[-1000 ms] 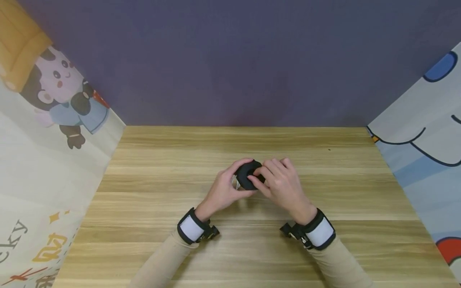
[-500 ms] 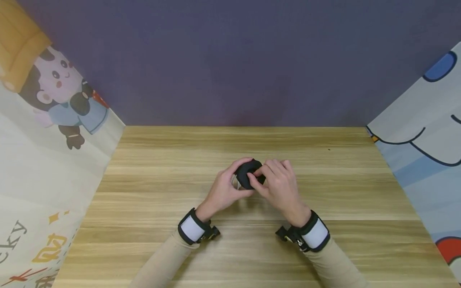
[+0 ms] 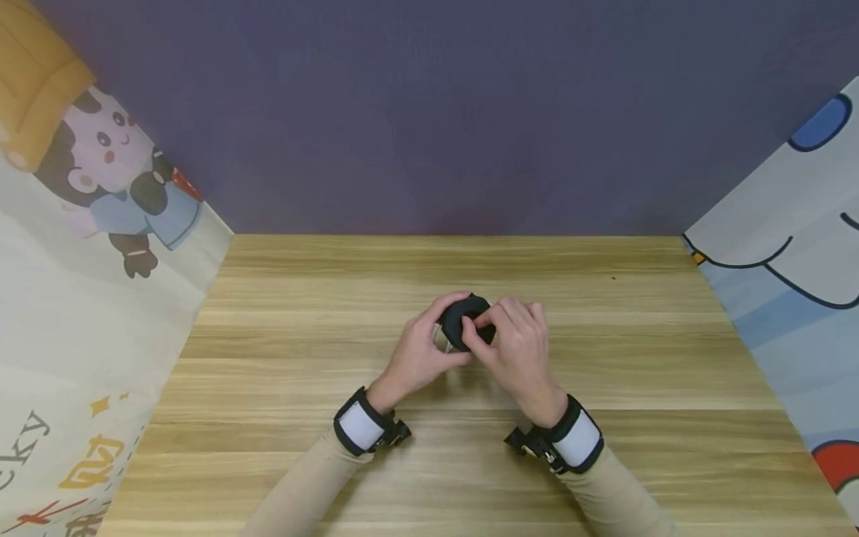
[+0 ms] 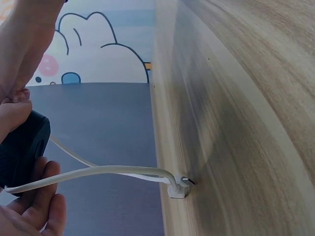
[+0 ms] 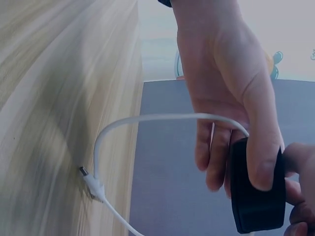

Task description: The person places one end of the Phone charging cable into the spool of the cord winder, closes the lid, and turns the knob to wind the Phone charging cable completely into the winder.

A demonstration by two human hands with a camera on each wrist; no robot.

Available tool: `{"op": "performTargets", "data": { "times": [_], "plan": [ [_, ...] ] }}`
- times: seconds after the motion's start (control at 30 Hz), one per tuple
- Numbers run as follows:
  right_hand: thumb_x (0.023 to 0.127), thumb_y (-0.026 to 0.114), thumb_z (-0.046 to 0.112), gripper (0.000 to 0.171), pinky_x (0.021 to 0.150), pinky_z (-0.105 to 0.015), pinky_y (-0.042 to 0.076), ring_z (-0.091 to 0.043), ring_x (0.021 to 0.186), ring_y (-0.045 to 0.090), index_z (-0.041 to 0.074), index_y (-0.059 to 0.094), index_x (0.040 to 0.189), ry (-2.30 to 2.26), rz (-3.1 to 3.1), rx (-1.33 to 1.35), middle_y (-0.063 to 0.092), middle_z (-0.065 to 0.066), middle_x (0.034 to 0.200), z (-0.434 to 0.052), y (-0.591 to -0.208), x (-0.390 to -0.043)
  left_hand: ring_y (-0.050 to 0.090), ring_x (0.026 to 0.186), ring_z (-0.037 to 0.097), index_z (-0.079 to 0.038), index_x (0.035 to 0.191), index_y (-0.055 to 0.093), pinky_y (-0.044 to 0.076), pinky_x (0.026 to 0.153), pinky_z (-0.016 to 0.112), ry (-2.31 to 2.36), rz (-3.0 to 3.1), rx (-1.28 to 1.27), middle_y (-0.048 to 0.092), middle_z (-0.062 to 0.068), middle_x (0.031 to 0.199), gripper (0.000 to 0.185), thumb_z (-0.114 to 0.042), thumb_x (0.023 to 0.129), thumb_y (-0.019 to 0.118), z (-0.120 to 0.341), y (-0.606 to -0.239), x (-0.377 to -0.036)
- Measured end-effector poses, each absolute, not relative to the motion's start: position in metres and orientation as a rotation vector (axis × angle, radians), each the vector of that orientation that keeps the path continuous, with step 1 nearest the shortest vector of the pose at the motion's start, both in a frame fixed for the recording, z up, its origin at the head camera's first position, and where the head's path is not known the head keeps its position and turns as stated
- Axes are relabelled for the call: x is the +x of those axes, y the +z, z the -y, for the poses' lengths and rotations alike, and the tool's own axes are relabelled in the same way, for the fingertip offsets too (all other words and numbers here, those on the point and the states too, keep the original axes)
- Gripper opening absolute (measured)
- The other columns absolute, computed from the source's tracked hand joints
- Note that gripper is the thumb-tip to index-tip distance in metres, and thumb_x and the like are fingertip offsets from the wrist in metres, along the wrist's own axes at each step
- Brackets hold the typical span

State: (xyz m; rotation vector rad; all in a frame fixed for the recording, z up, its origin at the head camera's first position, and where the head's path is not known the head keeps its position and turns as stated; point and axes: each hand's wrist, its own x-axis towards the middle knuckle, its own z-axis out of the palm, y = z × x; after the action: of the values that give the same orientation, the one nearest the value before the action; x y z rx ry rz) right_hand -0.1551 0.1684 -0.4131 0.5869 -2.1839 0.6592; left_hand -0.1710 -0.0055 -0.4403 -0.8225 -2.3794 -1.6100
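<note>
Above the middle of the wooden surface (image 3: 604, 373), the left hand (image 3: 416, 356) gripped a black puck (image 3: 461, 322) steady while the right hand (image 3: 520, 350) pinched its near edge. At the left wrist, its white cable (image 4: 108, 172) drooped slack, plug (image 4: 178, 189) resting on the wood. At the right wrist, fingers (image 5: 256, 147) wrapped the puck.

"ky" on left wall panel (image 3: 40, 432)

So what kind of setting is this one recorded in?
Probably a staged recording booth, not a lived-in room: a wooden table boxed in by a plain purple backdrop and cartoon-printed side panels. Both hands hold a black puck-shaped device with a white cable.
</note>
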Motion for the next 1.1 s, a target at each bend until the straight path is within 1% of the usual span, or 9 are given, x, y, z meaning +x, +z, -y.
{"op": "performTargets", "data": {
  "times": [0.23,0.53,0.87,1.1],
  "plan": [
    [0.088,0.072,0.017,0.02,0.063,-0.04,0.031,-0.024,0.059,0.055,0.005,0.062,0.074,0.676,2.156,0.534,0.058,-0.006,0.069,-0.164,-0.415,-0.155,0.067,0.12,0.026,-0.016,0.144,0.053,0.054,0.102,0.043,-1.595,2.355,-0.809,0.067,0.015,0.133,0.08,-0.014,0.075,0.094,0.003,-0.44,-0.17],
    [0.086,0.073,0.014,0.018,0.062,-0.041,0.032,-0.026,0.058,0.057,0.004,0.062,0.075,0.698,2.141,0.487,0.06,-0.008,0.069,-0.159,-0.417,-0.153,0.065,0.124,0.026,-0.017,0.144,0.05,0.053,0.105,0.043,-1.632,2.349,-0.791,0.065,0.013,0.138,0.081,-0.012,0.075,0.093,0.0,-0.444,-0.17],
    [0.085,0.072,0.009,0.018,0.062,-0.041,0.032,-0.026,0.057,0.056,0.004,0.06,0.073,0.729,2.08,0.469,0.059,-0.008,0.068,-0.155,-0.42,-0.153,0.067,0.12,0.029,-0.015,0.144,0.048,0.056,0.099,0.045,-1.646,2.344,-0.777,0.066,0.017,0.133,0.081,-0.01,0.076,0.092,-0.003,-0.443,-0.168],
    [0.084,0.071,0.008,0.018,0.062,-0.041,0.031,-0.025,0.056,0.055,0.005,0.059,0.072,0.739,2.068,0.457,0.058,-0.008,0.067,-0.153,-0.42,-0.153,0.064,0.123,0.028,-0.015,0.145,0.049,0.054,0.103,0.044,-1.712,2.325,-0.77,0.064,0.016,0.137,0.082,-0.006,0.076,0.092,-0.003,-0.442,-0.167]
  ]
}}
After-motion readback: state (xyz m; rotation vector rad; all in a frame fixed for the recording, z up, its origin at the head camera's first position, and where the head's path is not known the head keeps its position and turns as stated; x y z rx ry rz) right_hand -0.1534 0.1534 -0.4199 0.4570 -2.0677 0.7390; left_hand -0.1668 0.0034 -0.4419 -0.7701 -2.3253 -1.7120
